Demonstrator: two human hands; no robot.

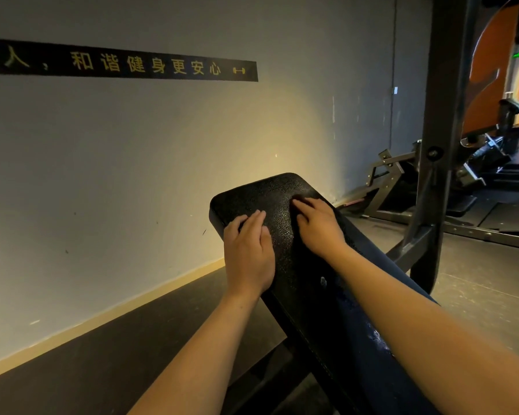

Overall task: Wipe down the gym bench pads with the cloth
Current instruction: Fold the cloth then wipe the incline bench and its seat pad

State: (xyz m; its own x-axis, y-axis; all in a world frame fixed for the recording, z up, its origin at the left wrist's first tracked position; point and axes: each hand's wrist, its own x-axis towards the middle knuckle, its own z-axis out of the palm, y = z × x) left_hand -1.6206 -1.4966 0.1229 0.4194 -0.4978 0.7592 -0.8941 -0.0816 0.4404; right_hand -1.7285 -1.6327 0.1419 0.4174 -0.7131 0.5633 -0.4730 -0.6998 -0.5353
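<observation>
Bench pad: the black, pebble-textured pad (270, 193) runs from near centre up to a rounded far end, which is lit by a warm patch of light.
Left hand: the left hand (247, 250) lies flat on the pad's left edge with its fingers straight and together, holding nothing.
Right hand: the right hand (319, 227) presses palm-down on the far right part of the pad, fingers stretched out.
Cloth: a dark cloth (304, 199) shows just past the right fingertips and is hard to tell from the pad.
Pad's right side: dark blue with wet glints; I cannot tell whether this is cloth or bench.
Wall: the grey wall (132, 160) on the left carries a black banner (117, 62) with yellow characters.
Skirting: a pale strip (132, 301) runs along the foot of the wall.
Floor: a dark floor (477, 280).
Frame: a black steel upright (441, 115) stands right of the pad.
Far right: more gym machines (486, 157) stand before an orange panel (492, 70).
</observation>
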